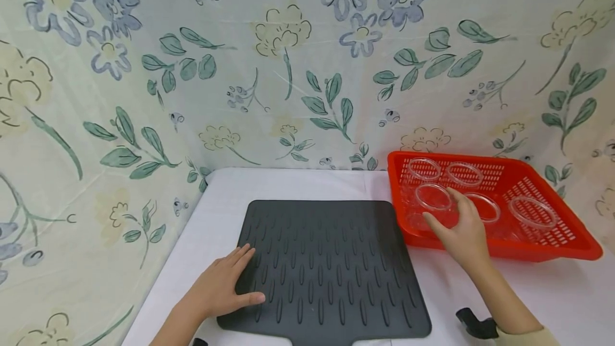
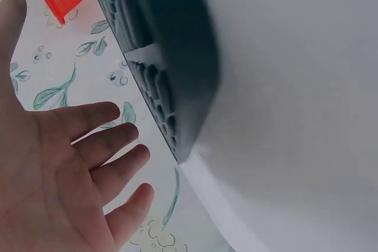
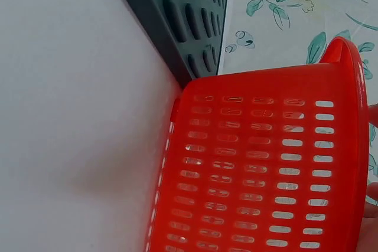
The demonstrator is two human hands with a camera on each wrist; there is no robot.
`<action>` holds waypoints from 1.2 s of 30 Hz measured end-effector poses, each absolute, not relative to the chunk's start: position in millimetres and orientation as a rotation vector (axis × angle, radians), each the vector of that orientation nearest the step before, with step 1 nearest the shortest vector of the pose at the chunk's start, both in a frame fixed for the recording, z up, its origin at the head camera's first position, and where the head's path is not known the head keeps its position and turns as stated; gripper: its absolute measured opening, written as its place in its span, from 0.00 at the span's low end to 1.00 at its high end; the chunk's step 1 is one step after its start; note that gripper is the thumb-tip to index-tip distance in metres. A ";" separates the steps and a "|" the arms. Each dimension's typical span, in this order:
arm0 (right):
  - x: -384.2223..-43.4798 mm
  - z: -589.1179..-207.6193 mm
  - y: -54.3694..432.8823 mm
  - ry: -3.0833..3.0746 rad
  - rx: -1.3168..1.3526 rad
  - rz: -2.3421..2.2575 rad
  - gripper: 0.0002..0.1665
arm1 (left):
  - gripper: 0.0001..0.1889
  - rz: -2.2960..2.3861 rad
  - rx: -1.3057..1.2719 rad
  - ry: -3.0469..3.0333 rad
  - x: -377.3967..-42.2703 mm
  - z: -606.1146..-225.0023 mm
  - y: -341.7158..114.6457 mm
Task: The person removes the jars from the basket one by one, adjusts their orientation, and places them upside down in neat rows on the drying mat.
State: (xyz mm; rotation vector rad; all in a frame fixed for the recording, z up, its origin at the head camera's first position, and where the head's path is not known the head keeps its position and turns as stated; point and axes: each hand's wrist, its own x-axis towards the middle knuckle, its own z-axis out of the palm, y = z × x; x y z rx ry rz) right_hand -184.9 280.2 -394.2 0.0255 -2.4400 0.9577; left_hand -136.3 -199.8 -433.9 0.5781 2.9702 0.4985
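A dark grey ridged mat (image 1: 331, 266), with a handle-like tab at its near edge, lies on the white table. At its left edge is my left hand (image 1: 222, 284), palm down with fingers extended and thumb spread over the ridges; the left wrist view shows its palm (image 2: 53, 175) with nothing held. My right hand (image 1: 465, 234) reaches over the front rim of a red plastic basket (image 1: 543, 252). Its thumb and forefinger are spread beside a clear round cup (image 1: 433, 197). In the right wrist view, only fingertips (image 3: 372, 192) show past the basket wall (image 3: 236, 163).
Several more clear round containers sit in the basket, one at the back left (image 1: 424, 168) and one at the right (image 1: 533, 212). Floral cloth (image 1: 288, 68) hangs behind the white table (image 1: 298, 183). A black strap (image 1: 476, 325) is on my right wrist.
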 end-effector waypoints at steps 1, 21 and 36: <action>-185.8 -394.3 280.7 -2.445 0.020 0.957 0.46 | 0.54 0.502 0.568 2.960 -134.6 -434.0 -201.2; -203.0 -384.5 282.2 -2.574 -0.073 0.945 0.55 | 0.67 0.648 0.472 2.719 -124.3 -436.6 -215.3; -216.2 -380.5 282.6 -2.793 -0.236 1.005 0.63 | 0.66 0.627 0.452 2.698 -126.5 -437.0 -214.9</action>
